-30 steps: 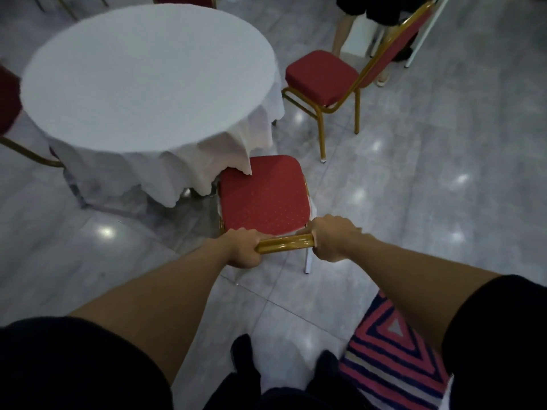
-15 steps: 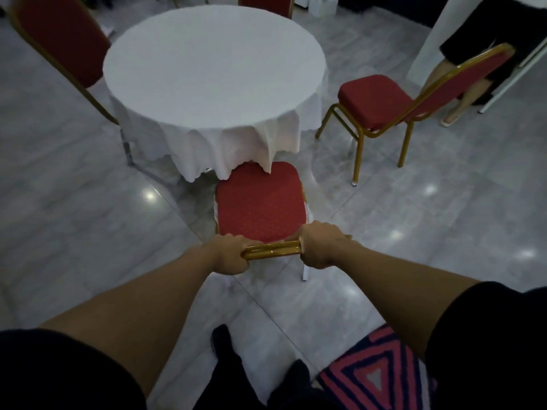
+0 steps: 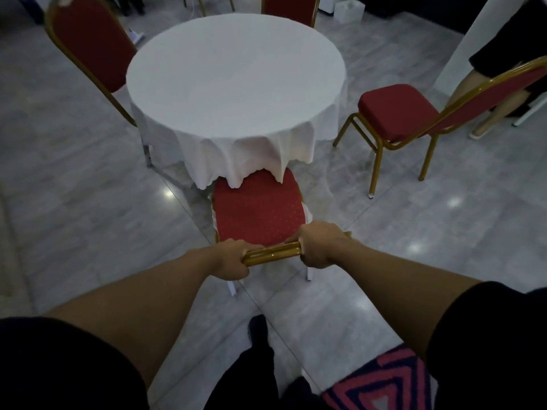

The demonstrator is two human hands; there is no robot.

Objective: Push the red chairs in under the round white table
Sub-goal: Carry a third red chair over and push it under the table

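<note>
Chair (image 3: 258,210) just ahead, left hand (image 3: 233,259) and right hand (image 3: 320,244) both clamped on its gold top rail (image 3: 272,254).

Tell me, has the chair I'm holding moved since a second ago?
Yes. The held chair has gone slightly further under the round table; its tablecloth hem now overlaps the seat's front edge.

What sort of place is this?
Probably a banquet or function hall: a round table under a draped white cloth, red-cushioned banquet chairs with gold frames, and a polished grey tile floor.
</note>
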